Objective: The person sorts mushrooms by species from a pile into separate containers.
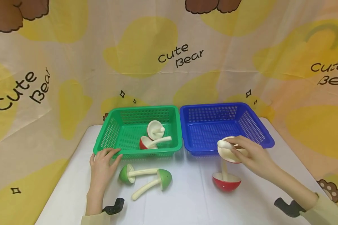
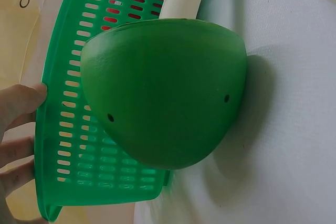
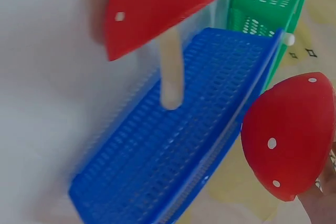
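Green plastic forms the left basket (image 1: 143, 108), a perforated tray standing on the white surface (image 1: 186, 203) just beside the blue basket (image 1: 208, 128). Two red mushrooms lie in the right half of the green one: the rear mushroom (image 1: 151, 130) shows its pale underside and stubby-looking stem, while the front mushroom (image 1: 143, 143) rests tilted, cap to the left and stem directed toward the right wall. Left hand (image 1: 102, 163): grip loose and unclosed, fingers laid on the rim at the near left corner. Right hand (image 1: 254, 157): grip closed in a pinch on the stem of the held mushroom (image 1: 226, 153), whose pale underside faces up and which overlaps the blue basket's near rim in the head view. Below it, the standing mushroom (image 1: 226, 186) rests cap-down on the surface, stem upward. Two green mushrooms (image 1: 165, 179) lie before the left basket, one stem reaching the other's cap; whether they touch cannot be told.
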`<state>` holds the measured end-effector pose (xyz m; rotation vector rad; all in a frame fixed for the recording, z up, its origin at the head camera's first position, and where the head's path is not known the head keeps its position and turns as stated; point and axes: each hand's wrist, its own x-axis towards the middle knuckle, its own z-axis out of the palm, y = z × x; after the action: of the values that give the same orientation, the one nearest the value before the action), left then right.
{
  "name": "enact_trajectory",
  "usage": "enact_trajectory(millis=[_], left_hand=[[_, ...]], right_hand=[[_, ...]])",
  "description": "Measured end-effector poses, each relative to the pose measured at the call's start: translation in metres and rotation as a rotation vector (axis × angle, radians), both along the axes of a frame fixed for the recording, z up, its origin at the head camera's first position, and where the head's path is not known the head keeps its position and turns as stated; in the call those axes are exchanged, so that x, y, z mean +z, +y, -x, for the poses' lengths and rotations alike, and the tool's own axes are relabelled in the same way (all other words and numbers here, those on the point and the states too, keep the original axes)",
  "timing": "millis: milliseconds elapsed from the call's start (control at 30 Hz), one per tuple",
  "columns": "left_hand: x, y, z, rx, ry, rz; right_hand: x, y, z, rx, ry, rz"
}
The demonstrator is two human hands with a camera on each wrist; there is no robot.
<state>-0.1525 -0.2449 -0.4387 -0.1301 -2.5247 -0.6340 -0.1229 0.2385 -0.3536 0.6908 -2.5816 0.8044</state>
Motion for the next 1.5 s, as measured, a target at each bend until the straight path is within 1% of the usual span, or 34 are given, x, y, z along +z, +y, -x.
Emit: enact_trajectory(millis=[100, 300, 367, 500, 633, 700, 800, 900, 1167, 1267, 1500], left_hand=[[0.001, -0.001, -0.001, 0.003, -0.004, -0.002], [0.002, 0.0, -0.001, 0.008, -0.015, -0.013], [0.003, 0.001, -0.001, 0.006, -0.016, -0.014], [0.004, 0.001, -0.001, 0.007, -0.022, -0.014], [0.003, 0.001, -0.001, 0.006, -0.026, -0.013], [0.003, 0.001, -0.001, 0.005, -0.024, -0.013], [0.002, 0.001, -0.001, 0.005, -0.021, -0.011], [0.003, 0.001, -0.001, 0.008, -0.016, -0.008], [0.003, 0.001, -0.002, 0.012, -0.003, -0.006], [0.001, 0.001, -0.003, 0.012, -0.005, -0.007], [-0.003, 0.002, -0.003, 0.019, -0.009, -0.008]], right_hand=[[0.005, -0.013, 0.007, 0.034, -0.029, 0.035], [0.013, -0.038, 0.022, 0.134, -0.015, 0.067], [0.016, -0.047, 0.027, 0.154, -0.021, 0.07], [0.023, -0.067, 0.038, 0.181, -0.1, 0.125], [0.027, -0.089, 0.05, 0.214, -0.177, 0.223], [0.028, -0.101, 0.056, 0.23, -0.2, 0.27], [0.027, -0.119, 0.063, 0.248, -0.236, 0.338], [0.025, -0.138, 0.069, 0.26, -0.253, 0.383], [0.017, -0.184, 0.083, 0.305, -0.303, 0.464], [0.013, -0.199, 0.087, 0.302, -0.33, 0.494], [0.004, -0.236, 0.098, 0.247, -0.354, 0.535]])
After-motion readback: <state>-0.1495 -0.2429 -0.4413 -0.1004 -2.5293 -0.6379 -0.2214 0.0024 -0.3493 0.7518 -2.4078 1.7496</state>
